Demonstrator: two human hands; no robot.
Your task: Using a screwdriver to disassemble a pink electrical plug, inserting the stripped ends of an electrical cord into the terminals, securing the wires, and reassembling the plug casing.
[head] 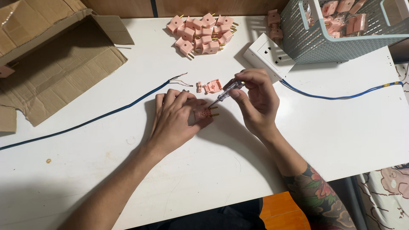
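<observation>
Centrally, near the table's (341, 140) far edge: left hand (172, 119), fingers pressed flat, pinning a pink plug (204, 113) under its fingertips, brass prongs pointing right. Right hand (255, 100), nearer those prongs, pinches a screwdriver (223, 94), its shaft slanting down-left, tip meeting the plug. Opened plug halves (209, 87) lie just beyond.
</observation>
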